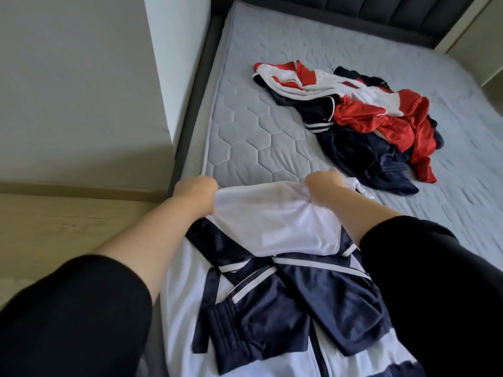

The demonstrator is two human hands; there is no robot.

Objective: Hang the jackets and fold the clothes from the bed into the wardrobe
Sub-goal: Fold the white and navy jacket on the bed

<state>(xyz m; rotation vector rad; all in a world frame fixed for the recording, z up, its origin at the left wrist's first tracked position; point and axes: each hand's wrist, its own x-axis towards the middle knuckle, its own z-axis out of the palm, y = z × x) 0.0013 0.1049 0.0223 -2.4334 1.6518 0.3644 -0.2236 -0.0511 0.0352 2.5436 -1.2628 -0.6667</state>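
The jacket (272, 281), white and navy, lies spread at the near end of the mattress (245, 137), its navy sleeves crossed over the front. Both hands hold its far white edge: the left hand (194, 193) grips one corner in a closed fist, the right hand (324, 187) bunches the other corner, fingers curled into the cloth. The white panel is stretched between them and looks lifted a little off the bed.

This looks like a fold in progress, though the task asks for jackets to be hung, so it may only be a smoothing before that. To do it well, I would keep the two corners level and taut, so the panel comes over flat rather than skewed, and keep the crossed sleeves from sliding out underneath. The cloth looks slippery, so a firm pinch seems wise.

The left hand is close to the mattress's left edge, with the dark bed frame (190, 110) and a wall (81, 77) just beyond, so there is little room that way. Ahead lies open quilted surface. Further off to the right sits a pile (367, 115) of red, white and navy clothes, apart from the jacket. The headboard (353, 14) closes the far end.
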